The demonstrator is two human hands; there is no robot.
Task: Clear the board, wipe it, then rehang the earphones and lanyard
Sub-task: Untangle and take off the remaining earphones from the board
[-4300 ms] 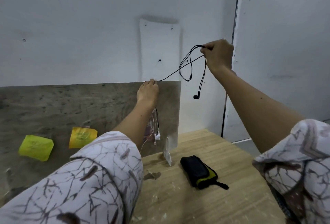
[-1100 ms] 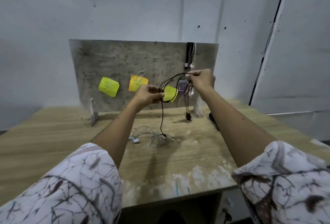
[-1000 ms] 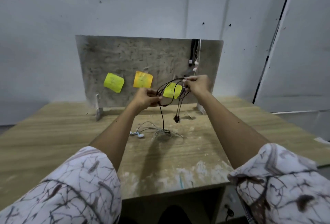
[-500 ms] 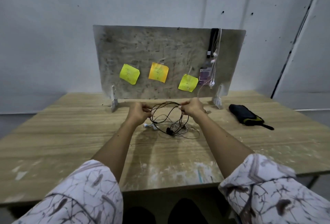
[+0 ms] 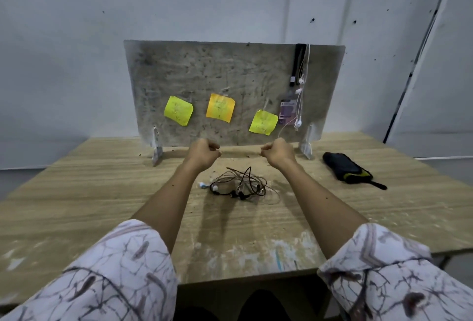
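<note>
Earphones (image 5: 238, 186), a black tangle mixed with paler cords, lie heaped on the wooden table (image 5: 102, 192) between the two forearms. They look light, limp and snag-prone; my judgement is that lifting one cord near an earbud or plug would drag the rest along, so taking the bundle at its middle seems safer. At twelve o'clock from the heap stands the grey board (image 5: 230, 70), where a black lanyard (image 5: 297, 62) with a purple badge and a white earphone set (image 5: 299, 105) hang near its right edge, with three sticky notes (image 5: 220, 108) to nine o'clock of them. The left hand (image 5: 203, 153) and right hand (image 5: 277, 152) hover above the table with fingers curled, gripping nothing. At three o'clock of the heap lies a black pouch (image 5: 345, 167).
</note>
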